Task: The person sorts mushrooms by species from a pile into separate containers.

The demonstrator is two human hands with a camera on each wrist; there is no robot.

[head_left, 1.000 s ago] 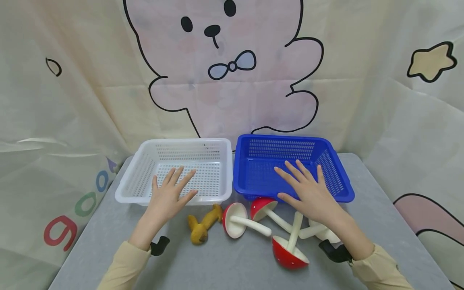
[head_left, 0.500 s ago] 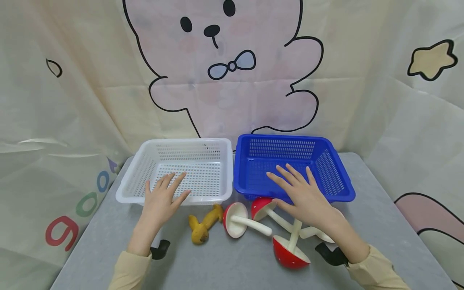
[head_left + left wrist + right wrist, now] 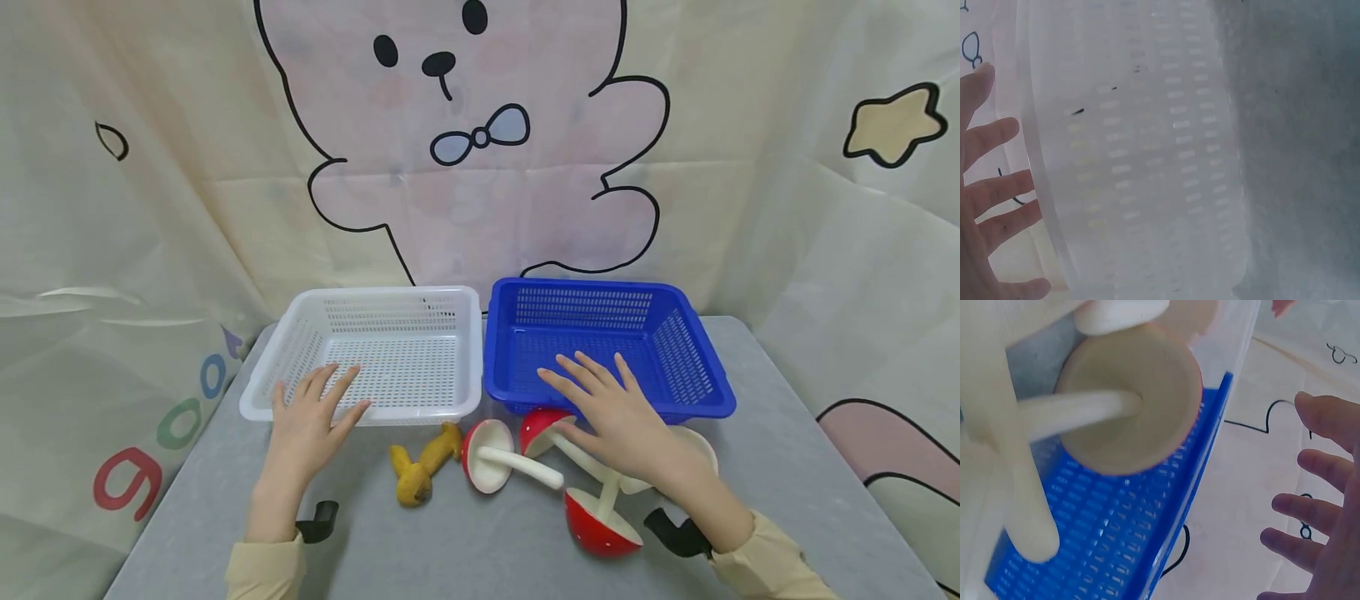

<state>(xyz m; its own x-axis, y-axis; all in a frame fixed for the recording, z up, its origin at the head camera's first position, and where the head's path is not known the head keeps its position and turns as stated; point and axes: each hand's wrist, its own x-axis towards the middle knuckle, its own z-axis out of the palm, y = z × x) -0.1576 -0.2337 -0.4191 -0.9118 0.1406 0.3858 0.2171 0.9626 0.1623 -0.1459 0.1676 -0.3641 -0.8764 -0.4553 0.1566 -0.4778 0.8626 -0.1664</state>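
Observation:
My left hand (image 3: 306,425) hovers over the near left rim of the white basket (image 3: 390,358), fingers spread and holding nothing. The left wrist view shows its fingers beside the basket wall (image 3: 1147,150). My right hand (image 3: 618,421) hangs over the front edge of the blue basket (image 3: 577,312), fingers spread, nothing held. Below it lie toy mushrooms: one red-capped mushroom (image 3: 542,429) by the basket, another (image 3: 600,529) nearer me, and a pale-capped one (image 3: 701,446) partly hidden by my forearm. Further left are a third red-capped mushroom (image 3: 487,457) and a forked yellow piece (image 3: 423,467).
Both baskets stand side by side at the back of the grey table (image 3: 450,558). Behind them hangs a cream curtain (image 3: 705,208) printed with a bear. Curtains also close off both sides.
Both hands have drawn back toward me and to the left, fingers still spread. More of each basket's inside shows. The mushrooms, yellow piece and baskets have not moved.

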